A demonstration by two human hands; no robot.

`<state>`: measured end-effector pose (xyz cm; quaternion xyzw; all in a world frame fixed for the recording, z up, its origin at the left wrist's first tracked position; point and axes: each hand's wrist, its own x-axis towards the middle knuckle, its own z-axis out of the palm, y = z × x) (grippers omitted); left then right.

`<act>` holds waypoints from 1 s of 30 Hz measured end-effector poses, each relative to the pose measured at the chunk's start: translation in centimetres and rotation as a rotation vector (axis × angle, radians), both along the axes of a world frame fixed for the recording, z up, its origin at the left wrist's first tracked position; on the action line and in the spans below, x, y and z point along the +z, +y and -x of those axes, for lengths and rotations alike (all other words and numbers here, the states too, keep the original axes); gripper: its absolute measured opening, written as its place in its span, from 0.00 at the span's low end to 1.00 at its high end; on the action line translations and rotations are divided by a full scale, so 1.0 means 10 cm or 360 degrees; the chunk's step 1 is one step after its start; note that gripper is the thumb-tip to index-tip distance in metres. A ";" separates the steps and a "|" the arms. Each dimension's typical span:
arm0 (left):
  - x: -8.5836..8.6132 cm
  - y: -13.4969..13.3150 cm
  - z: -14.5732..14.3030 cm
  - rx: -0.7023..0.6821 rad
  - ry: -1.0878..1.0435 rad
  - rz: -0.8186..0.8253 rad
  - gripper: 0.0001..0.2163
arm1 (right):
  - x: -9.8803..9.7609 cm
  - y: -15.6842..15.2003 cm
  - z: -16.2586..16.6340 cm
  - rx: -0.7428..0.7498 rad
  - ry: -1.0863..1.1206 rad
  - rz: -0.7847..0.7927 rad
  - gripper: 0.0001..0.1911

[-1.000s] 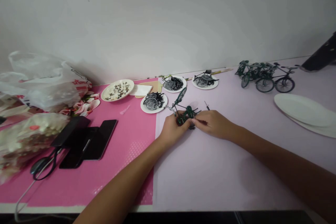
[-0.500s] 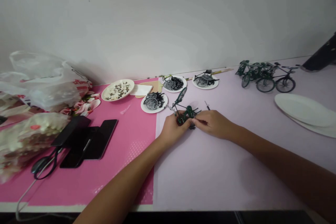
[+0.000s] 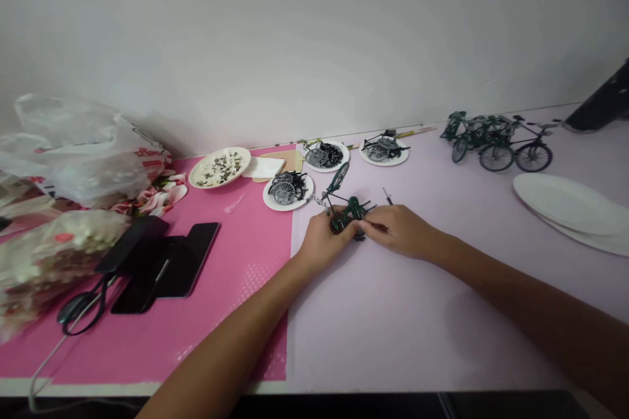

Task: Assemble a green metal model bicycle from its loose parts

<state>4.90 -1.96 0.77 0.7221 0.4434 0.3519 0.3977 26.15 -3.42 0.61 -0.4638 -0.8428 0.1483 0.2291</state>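
A small dark-green model bicycle (image 3: 354, 207) is tilted over between my hands, with one spoked wheel sticking up at the back. My left hand (image 3: 323, 239) is closed around its lower left side. The fingertips of my right hand (image 3: 400, 229) pinch at the near right part of the bicycle; any small piece between them is too hidden to name. Behind my right hand lies a thin tool with a dark handle (image 3: 388, 198), partly covered by the fingers. Just left of the bicycle stands a white plate (image 3: 270, 203) bearing grey spoked wheels and black parts.
Two more plates of parts (image 3: 317, 167) (image 3: 363, 156) stand along the wall. A shallow bowl (image 3: 196, 180) holds small pieces. Several finished-looking model bicycles (image 3: 496, 144) stand at the back right, near stacked white plates (image 3: 565, 200). Phones (image 3: 191, 262) and plastic bags (image 3: 93, 157) lie at left.
Almost nothing differs. The whole view has shifted very slightly, while both hands keep the same hold on the model bicycle.
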 end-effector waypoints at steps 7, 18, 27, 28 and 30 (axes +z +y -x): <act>0.01 0.00 0.00 -0.0004 0.0014 0.0003 0.09 | 0.01 0.00 0.01 -0.0012 0.0004 0.0012 0.21; 0.00 0.00 0.00 0.0009 0.0015 -0.0002 0.10 | 0.01 0.00 0.01 -0.0022 -0.0005 0.0009 0.21; 0.00 0.00 0.00 -0.0004 0.0000 -0.0007 0.09 | 0.03 -0.01 0.01 -0.0015 -0.0002 0.0035 0.21; 0.00 0.00 0.00 0.0000 0.0000 -0.0005 0.09 | 0.03 -0.01 0.01 -0.0018 -0.0003 0.0033 0.21; 0.00 0.00 0.00 0.0003 0.0002 0.0003 0.10 | 0.03 -0.01 0.01 -0.0026 0.0000 0.0031 0.21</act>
